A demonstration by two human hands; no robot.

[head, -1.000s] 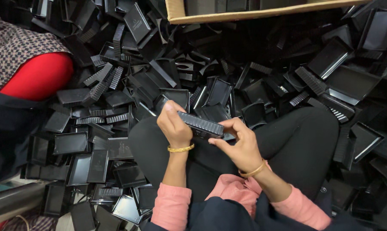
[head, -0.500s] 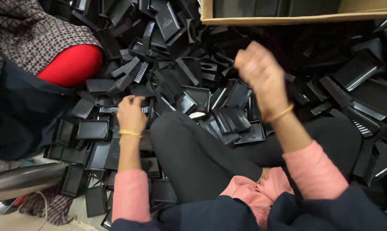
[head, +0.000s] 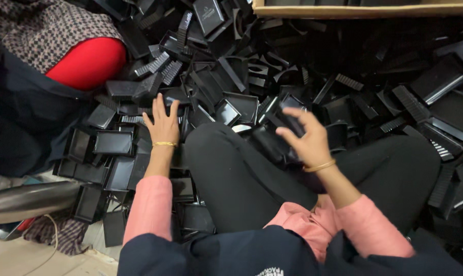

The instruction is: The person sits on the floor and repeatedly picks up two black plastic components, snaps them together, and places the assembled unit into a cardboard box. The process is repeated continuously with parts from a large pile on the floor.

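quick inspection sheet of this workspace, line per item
surface: floor bare at lower left, the rest buried under parts
job's things: heap of black plastic trays and ribbed strips
clutter: cardboard box edge at top
grippers: left hand flat on the heap, fingers spread; right hand over the knee, fingers curled, grip unclear
cables: thin cord at lower left
surroundings: another person's red and checked clothing at upper left
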